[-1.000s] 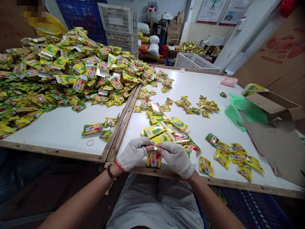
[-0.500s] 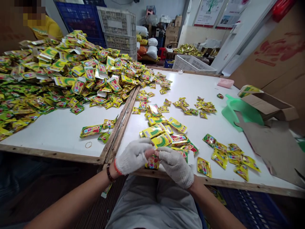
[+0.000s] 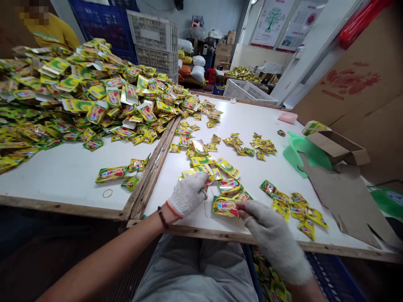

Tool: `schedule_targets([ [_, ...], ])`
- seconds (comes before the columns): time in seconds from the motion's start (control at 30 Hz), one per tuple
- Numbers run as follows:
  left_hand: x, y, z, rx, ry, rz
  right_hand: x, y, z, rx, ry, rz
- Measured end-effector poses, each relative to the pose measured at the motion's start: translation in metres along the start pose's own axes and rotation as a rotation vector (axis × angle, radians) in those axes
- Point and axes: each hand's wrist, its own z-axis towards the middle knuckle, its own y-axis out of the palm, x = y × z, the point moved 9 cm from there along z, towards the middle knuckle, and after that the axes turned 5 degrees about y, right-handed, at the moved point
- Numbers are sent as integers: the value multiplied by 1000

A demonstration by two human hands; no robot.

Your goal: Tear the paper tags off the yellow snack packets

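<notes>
My gloved left hand (image 3: 190, 195) is over the loose cluster of small yellow-and-green cardboard boxes, its fingertips closed on one of the boxes (image 3: 208, 181). Its far side is partly hidden by the fingers. To the right, my gloved right hand (image 3: 273, 235) pinches the right end of another printed box (image 3: 224, 206) between thumb and fingers, close to the table's front edge. More boxes (image 3: 230, 186) lie just beyond the hands. Several shiny candy sachets (image 3: 281, 199) are scattered beside my right hand.
A large heap of boxes and sachets (image 3: 103, 96) covers the left table. A wooden strip (image 3: 157, 167) divides the two tabletops. At right are a green plastic scoop (image 3: 302, 151), an open carton (image 3: 340, 147) and flat cardboard (image 3: 336, 197). Another person in yellow (image 3: 53, 31) is behind the heap.
My hands have parted from working together at one box by the edge. The left has gone forward to the box cluster; the right has moved right, holding a box. The view has shifted slightly right.
</notes>
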Motion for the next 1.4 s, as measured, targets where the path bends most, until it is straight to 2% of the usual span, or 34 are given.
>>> schedule_targets([
  [0.07, -5, -13, -15, 80, -36, -238, 8, 39, 12, 20, 87, 286],
  [0.13, -11, -13, -31, 105, -89, -471, 12, 71, 22, 26, 117, 568],
  [0.2, -18, -4, -46, 96, -150, -619, 18, 91, 27, 46, 135, 716],
  [0.27, -24, 6, -58, 101, -198, -656, 26, 99, 26, 88, 157, 709],
  [0.43, -35, 14, -71, 226, -255, -793, 33, 99, 16, 122, 150, 601],
  [0.53, -32, 15, -71, 181, -220, -824, 30, 100, 12, 85, 132, 606],
  [0.63, -31, 13, -72, 167, -195, -783, 29, 95, 12, 104, 109, 567],
  [0.73, -34, 12, -74, 163, -183, -752, 19, 88, 15, 113, -5, 423],
  [0.83, -30, 9, -73, 118, -97, -633, 9, 87, 20, 42, -95, 355],
  [0.93, -27, 5, -69, 69, -40, -587, 5, 89, 26, -31, -93, 294],
  [1.1, -38, 8, -63, 55, -185, -740, -5, 90, 36, -94, -129, 424],
  [1.23, -43, 18, -61, 29, -256, -996, -25, 91, 32, -145, -330, 264],
  [1.3, -42, 19, -61, 10, -240, -974, -29, 90, 31, -154, -358, 227],
  [1.4, -40, 13, -62, 21, -175, -814, -25, 86, 35, -121, -267, 199],
])
